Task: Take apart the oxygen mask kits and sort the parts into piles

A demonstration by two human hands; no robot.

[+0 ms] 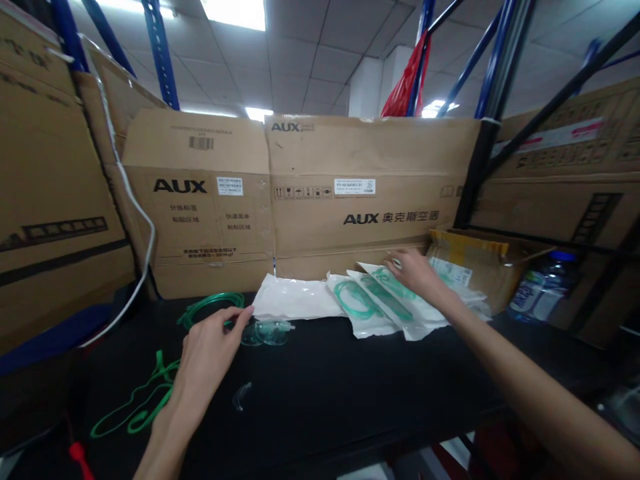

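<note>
Left hand narrows onto the coiled green tubing beside the clear plastic mask, perhaps pinching it; it's hard to tell. Right hand lies flat and open on the fanned white sealed pouches. A grip close to the mask should keep the coils untangled.

Black table top, bare toward the near edge. Behind it stands a wall of flattened cardboard printed AUX, with white labels and a barcode. More cardboard panels lean at far left, and a white cable hangs down across them.

Right side: a small open carton with yellow tape on its flap. Just beyond it is a water bottle with a blue cap, upright.

Blue rack posts rise above the boxes, and a red plastic bag hangs from one. A lit ceiling panel is overhead.
</note>
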